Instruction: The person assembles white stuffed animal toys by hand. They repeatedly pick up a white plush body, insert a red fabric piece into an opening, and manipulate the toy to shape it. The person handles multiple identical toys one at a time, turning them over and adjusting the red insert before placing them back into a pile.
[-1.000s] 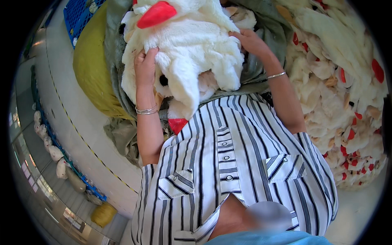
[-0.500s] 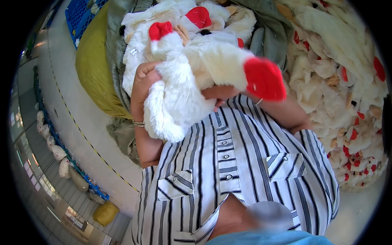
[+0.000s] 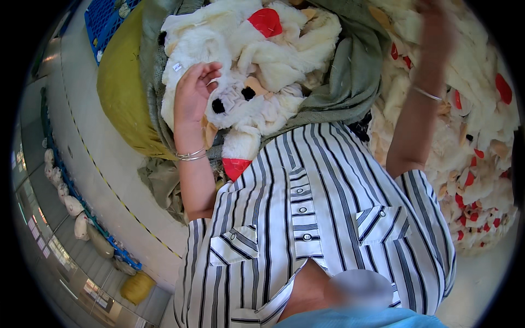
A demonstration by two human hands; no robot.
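Observation:
My left hand (image 3: 194, 90) hovers over unstuffed white plush toy skins (image 3: 202, 46), its fingers loosely curled and apart with nothing between them. Just right of it lies a crumpled white plush skin (image 3: 243, 112) with black patches and a tan piece. A red-tipped plush limb (image 3: 236, 167) hangs toward my striped shirt. My right hand (image 3: 437, 33) is stretched far out to the upper right, above a large heap of cream plush skins (image 3: 415, 104). Motion smears its fingers, so whether it holds anything cannot be made out.
A grey-green cloth sack (image 3: 355, 76) surrounds the near plush skins. To its left bulges an olive-yellow sack (image 3: 120, 87), with a blue plastic crate (image 3: 104, 24) behind. A yellow-and-black line (image 3: 104, 172) runs along the floor, and several bundles (image 3: 74, 206) line the far left.
The white plush skin with red tips has left the space between my hands. My right hand has swung out to the upper right over the heap; my left has let go.

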